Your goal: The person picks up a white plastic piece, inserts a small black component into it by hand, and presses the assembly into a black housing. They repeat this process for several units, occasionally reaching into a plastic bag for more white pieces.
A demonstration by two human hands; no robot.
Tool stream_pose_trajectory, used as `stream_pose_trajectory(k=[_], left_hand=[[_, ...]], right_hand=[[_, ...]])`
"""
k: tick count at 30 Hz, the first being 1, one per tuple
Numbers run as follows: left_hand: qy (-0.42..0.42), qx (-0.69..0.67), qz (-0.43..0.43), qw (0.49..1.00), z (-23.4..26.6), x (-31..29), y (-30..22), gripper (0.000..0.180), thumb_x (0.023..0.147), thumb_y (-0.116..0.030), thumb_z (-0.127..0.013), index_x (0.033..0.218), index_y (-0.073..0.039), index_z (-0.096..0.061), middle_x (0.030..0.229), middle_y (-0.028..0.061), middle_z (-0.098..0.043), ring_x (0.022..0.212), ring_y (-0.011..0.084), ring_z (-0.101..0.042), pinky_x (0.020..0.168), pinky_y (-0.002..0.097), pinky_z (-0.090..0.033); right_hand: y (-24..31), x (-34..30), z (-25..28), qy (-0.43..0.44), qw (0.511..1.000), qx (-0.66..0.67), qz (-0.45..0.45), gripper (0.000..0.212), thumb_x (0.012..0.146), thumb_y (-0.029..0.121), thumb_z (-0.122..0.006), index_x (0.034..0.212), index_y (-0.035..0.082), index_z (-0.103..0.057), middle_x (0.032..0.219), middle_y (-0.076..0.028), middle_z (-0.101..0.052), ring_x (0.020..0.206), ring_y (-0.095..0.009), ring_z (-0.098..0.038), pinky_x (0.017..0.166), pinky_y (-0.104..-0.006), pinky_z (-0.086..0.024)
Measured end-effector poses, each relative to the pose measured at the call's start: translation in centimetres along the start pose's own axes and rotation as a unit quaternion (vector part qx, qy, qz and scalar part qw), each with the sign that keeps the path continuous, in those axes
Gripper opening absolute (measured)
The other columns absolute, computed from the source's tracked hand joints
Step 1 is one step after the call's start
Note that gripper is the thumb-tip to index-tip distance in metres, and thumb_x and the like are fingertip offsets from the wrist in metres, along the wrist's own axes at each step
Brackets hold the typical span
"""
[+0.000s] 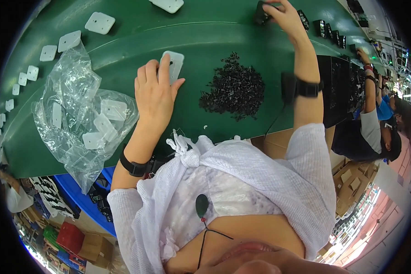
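Note:
My left hand [155,91] is on a white plastic plate [176,67] with rounded corners. Its fingers lie along the plate's left side and its thumb reaches the lower right corner; part of the plate is hidden beneath them. At the far right my right hand [286,20] is stretched out, thumb and fingers closed on a small black box-shaped part [261,14]. Between my arms, a heap of tiny black plastic pieces [235,89] is spread on the green work surface [187,123].
A clear plastic bag [68,118] with several white plates lies on the left. More white plates [100,23] run along the far left. Black parts [322,28] stand in a row at the far right, near another person's hand [363,55]. A blue bin [84,192] sits below the surface's edge.

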State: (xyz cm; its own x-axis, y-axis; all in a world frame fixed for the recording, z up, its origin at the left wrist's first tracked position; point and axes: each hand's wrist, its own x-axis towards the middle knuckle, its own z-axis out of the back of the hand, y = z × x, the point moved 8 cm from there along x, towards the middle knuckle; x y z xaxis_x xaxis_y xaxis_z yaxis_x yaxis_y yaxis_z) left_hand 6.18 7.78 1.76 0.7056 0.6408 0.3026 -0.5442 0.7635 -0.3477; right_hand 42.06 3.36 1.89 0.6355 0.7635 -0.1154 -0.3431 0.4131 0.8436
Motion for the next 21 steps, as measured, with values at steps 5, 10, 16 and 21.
stream_pose_trajectory(k=[5, 10, 16, 21], left_hand=[[-0.008, -0.048, -0.034, 0.998, 0.1, -0.2, 0.3, 0.059, 0.074, -0.009, -0.072, 0.129, -0.007, -0.052, 0.116, 0.0088, -0.056, 0.108, 0.0285, -0.052, 0.088, 0.04, -0.042], [-0.011, -0.097, -0.059, 0.994, 0.1, 0.3, 0.0, 0.056, 0.074, -0.003, -0.069, 0.128, -0.007, -0.052, 0.115, 0.0072, -0.059, 0.111, 0.0267, -0.053, 0.092, 0.0401, -0.04], [-0.024, -0.128, -0.049, 0.99, -0.1, 0.3, 0.5, 0.055, 0.074, -0.003, -0.068, 0.127, -0.008, -0.054, 0.113, 0.0067, -0.06, 0.11, 0.0264, -0.053, 0.091, 0.0399, -0.04], [-0.029, -0.143, -0.045, 0.988, 0.3, 0.3, 0.6, 0.056, 0.074, 0.0, -0.067, 0.128, -0.008, -0.053, 0.114, 0.0078, -0.059, 0.11, 0.0266, -0.053, 0.091, 0.0399, -0.04]], right_hand=[[-0.5, -6.5, 0.9, -0.019, 0.993, 0.021, 0.116, 0.035, 0.083, 0.013, -0.072, 0.114, 0.003, -0.06, 0.104, -0.004, -0.063, 0.094, -0.014, -0.061, 0.084, -0.0265, -0.047], [-1.8, -9.3, 0.8, -0.039, 0.994, -0.098, 0.012, 0.039, 0.084, 0.014, -0.071, 0.119, 0.003, -0.06, 0.113, -0.007, -0.063, 0.102, -0.015, -0.061, 0.089, -0.0277, -0.046], [0.2, -11.2, 0.5, -0.088, 0.938, -0.298, 0.153, 0.045, 0.079, 0.016, -0.075, 0.12, 0.005, -0.06, 0.106, -0.012, -0.067, 0.098, -0.024, -0.064, 0.089, -0.0334, -0.047], [4.5, -12.6, -3.0, -0.045, 0.975, -0.126, 0.177, 0.039, 0.08, 0.011, -0.073, 0.116, 0.004, -0.061, 0.105, -0.011, -0.067, 0.097, -0.023, -0.064, 0.088, -0.032, -0.048]])
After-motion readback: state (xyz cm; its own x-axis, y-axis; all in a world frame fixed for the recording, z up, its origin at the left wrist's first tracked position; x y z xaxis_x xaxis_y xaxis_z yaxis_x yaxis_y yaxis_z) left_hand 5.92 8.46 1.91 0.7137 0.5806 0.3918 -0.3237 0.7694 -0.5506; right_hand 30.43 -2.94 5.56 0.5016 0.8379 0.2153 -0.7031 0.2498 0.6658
